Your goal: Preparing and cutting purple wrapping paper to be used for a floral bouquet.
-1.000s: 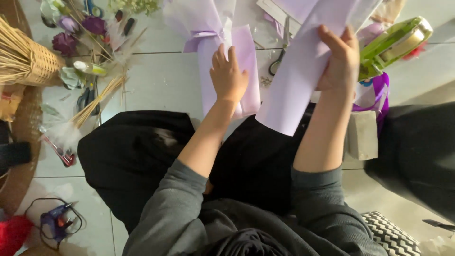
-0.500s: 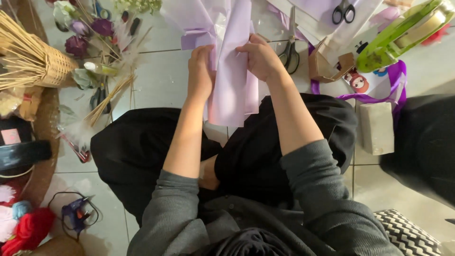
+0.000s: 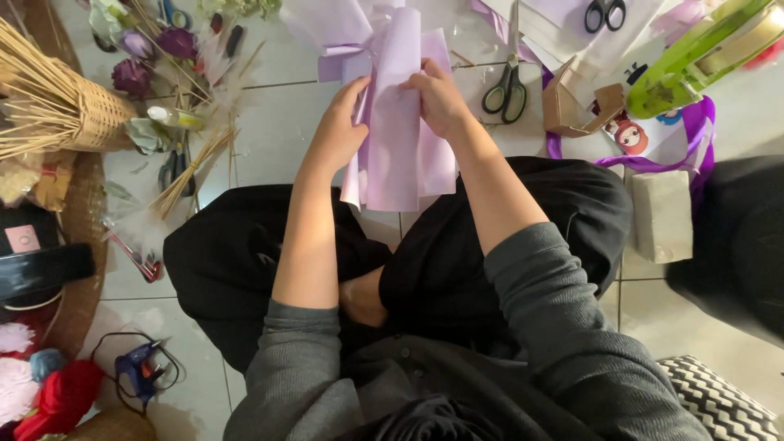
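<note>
The lilac paper (image 3: 400, 122) stands folded lengthwise between both hands, above the person's lap, its lower edge hanging toward the black trousers (image 3: 457, 269). The left hand (image 3: 339, 131) pinches the left fold, fingers (image 3: 357, 91) closed narrow on the sheet; the right hand (image 3: 437, 98) curls over the top right, its fingers shut on the same paper. Only a thin edge sits under each grip, so I judge a pull from either side could tear it or crease it crooked. If one hand lets go, the fold would likely spring open. Just past the right fingers lie green-handled scissors (image 3: 506, 86) on the floor (image 3: 286, 82), and beyond the left fingers a scatter of purple flowers (image 3: 155, 57) and sticks (image 3: 192, 167). A loose paper corner could drag across those and snag.
</note>
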